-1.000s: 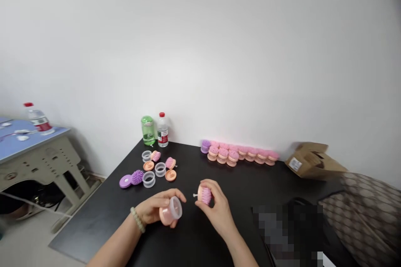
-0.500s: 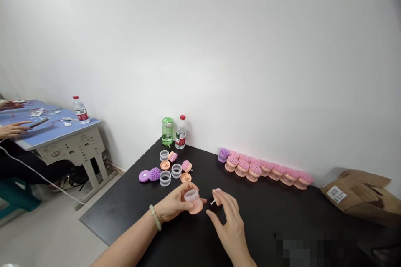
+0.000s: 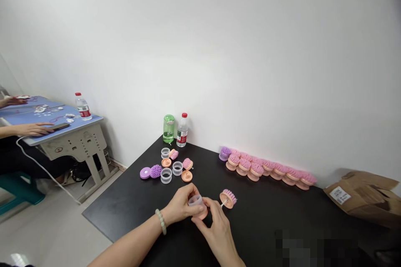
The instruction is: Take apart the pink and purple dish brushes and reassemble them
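Head view: nearest, the left hand [image 3: 180,206], a bead bracelet [image 3: 161,221] on its wrist, curls its fingers round a cup [image 3: 197,205], a clear ring on a peach base, held just above the black counter [image 3: 131,204] and tipped toward the other hand, seemingly to keep its mouth within reach. The right hand [image 3: 216,229] meets it from the near side, fingers half closed with the tips on the cup's lower edge; whether it grips or only steadies cannot be told. Just beside them, to the right, a pink brush head [image 3: 228,198] lies on its side on the counter, its white stem pointing back at the hands, free of both. Farther off to the left sits a loose cluster of parts [image 3: 169,169]: clear rings, peach discs, pink heads and a purple pair. Behind those, against the wall, stand a green bottle [image 3: 168,128] and a water bottle [image 3: 182,130]. A row of brushes [image 3: 269,169] lines the wall, ending near a cardboard box [image 3: 365,196]. Far left, another person's hands rest on a blue desk [image 3: 50,123].
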`<state>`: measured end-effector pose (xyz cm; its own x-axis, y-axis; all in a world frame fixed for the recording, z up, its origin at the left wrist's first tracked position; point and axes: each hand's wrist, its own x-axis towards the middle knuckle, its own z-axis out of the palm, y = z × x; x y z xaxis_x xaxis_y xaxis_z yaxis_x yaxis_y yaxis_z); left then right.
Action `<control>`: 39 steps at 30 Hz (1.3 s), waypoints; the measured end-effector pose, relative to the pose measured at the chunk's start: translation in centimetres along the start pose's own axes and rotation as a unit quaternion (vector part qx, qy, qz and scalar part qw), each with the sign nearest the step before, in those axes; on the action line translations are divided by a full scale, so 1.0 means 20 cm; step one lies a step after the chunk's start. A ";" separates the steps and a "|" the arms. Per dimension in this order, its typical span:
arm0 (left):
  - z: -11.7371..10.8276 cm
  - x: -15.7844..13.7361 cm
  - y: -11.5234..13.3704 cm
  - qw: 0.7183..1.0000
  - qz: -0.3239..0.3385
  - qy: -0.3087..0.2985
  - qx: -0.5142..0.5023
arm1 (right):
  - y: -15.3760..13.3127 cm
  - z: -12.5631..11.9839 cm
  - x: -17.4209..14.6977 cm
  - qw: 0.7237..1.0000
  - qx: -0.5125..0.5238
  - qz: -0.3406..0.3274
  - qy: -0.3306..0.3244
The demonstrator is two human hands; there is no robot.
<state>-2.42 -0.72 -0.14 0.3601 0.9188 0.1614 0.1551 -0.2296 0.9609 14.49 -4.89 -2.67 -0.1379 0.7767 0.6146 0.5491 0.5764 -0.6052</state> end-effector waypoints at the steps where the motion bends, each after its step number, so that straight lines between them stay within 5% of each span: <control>1: 0.00 0.00 0.00 1.000 -0.004 0.008 0.013 | 0.00 0.00 0.00 1.000 -0.002 -0.003 0.003; 8: 0.02 0.00 -0.01 0.998 -0.038 0.041 0.038 | -0.03 0.02 -0.01 0.998 -0.043 -0.051 0.022; 21: 0.08 0.00 0.00 0.979 -0.136 -0.053 -0.142 | -0.06 -0.05 0.01 0.944 -0.184 -0.271 0.038; 27: -0.03 0.03 -0.01 0.990 -0.087 0.066 -0.085 | 0.03 -0.07 0.02 0.977 -0.121 -0.160 0.078; 33: -0.10 0.01 0.01 0.988 0.013 0.116 0.096 | 0.15 -0.04 -0.01 0.995 -0.066 0.000 -0.068; 39: -0.07 -0.02 -0.02 0.972 0.039 0.066 0.221 | 0.17 -0.06 0.00 0.988 -0.132 -0.035 -0.079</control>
<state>-3.88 -0.52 -0.28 0.2698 0.9198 0.2850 0.5224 -0.3885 0.7591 17.25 -3.18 -4.10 -0.2982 0.7789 0.5518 0.7263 0.5602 -0.3983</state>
